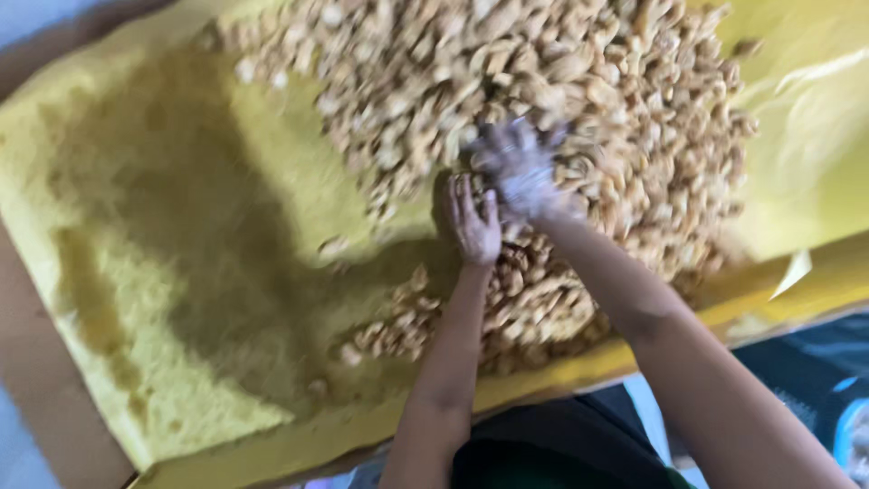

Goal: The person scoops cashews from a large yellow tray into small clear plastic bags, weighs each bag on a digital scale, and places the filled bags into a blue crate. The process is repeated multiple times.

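Both hands are in the heap now. The pile of pale nuts (561, 118) fills the upper right of the frame on the yellow sheet (181, 272), spilling down toward lower centre. The left hand (474, 220) lies flat at the heap's left edge, fingers (464, 195) together and extended, pressed against nuts, gripping nothing. The right hand (520, 167) sits just above it, deeper in the pile and nearer its middle, blurred; fingers look spread, but whether it holds any nuts I cannot tell.
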